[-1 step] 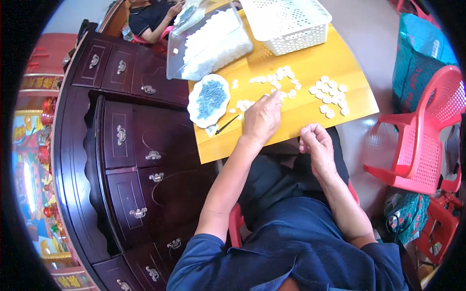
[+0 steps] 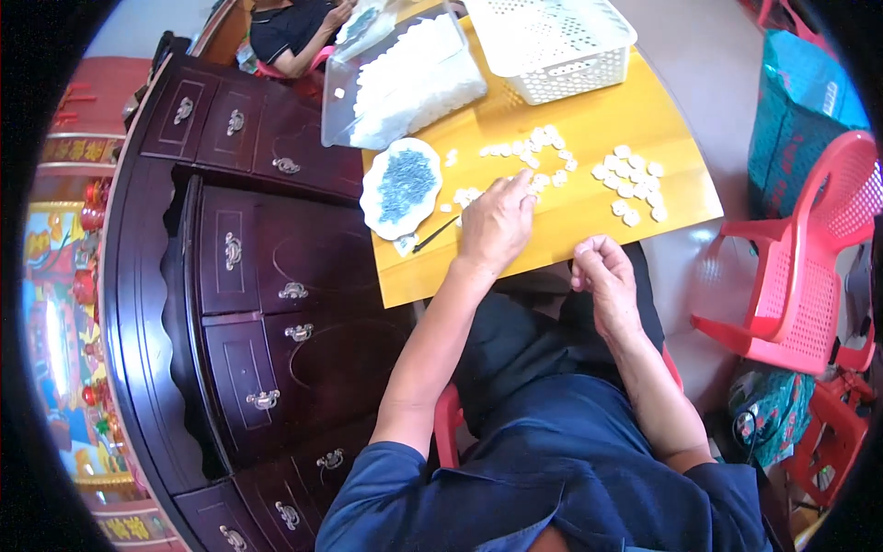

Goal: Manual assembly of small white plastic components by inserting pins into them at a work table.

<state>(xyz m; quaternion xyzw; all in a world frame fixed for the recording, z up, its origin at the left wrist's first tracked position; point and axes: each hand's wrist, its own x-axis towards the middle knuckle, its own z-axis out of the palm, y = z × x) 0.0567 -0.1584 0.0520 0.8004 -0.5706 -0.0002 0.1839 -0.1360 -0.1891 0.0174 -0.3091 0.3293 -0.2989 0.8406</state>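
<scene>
My left hand [image 2: 494,224] reaches over the yellow tabletop [image 2: 441,274], fingers stretched toward a loose group of small round white pieces [image 2: 536,141]. Its fingertips are at the near side of that group, and whether they touch a piece is unclear. At the table's near edge, my right hand [image 2: 608,281] is closed, thumb against curled fingers; anything pinched there is too small to make out. A second cluster of white pieces [image 2: 633,180] lies farther right. Left of my left hand are a scalloped white dish [image 2: 372,198] of small dark blue-grey bits and a thin black stick-like tool [image 2: 434,235].
A clear bin [image 2: 341,112] heaped with white pieces and a white perforated basket [image 2: 575,81] stand at the far side. Dark wooden drawers [image 2: 262,248] line the left. A red plastic chair [image 2: 782,294] and teal bag [image 2: 796,129] are on the right. Another person [image 2: 290,35] sits at far left.
The view has shifted slightly, so the table and its things appear a little farther right. Both hands keep nearly the same pose.
</scene>
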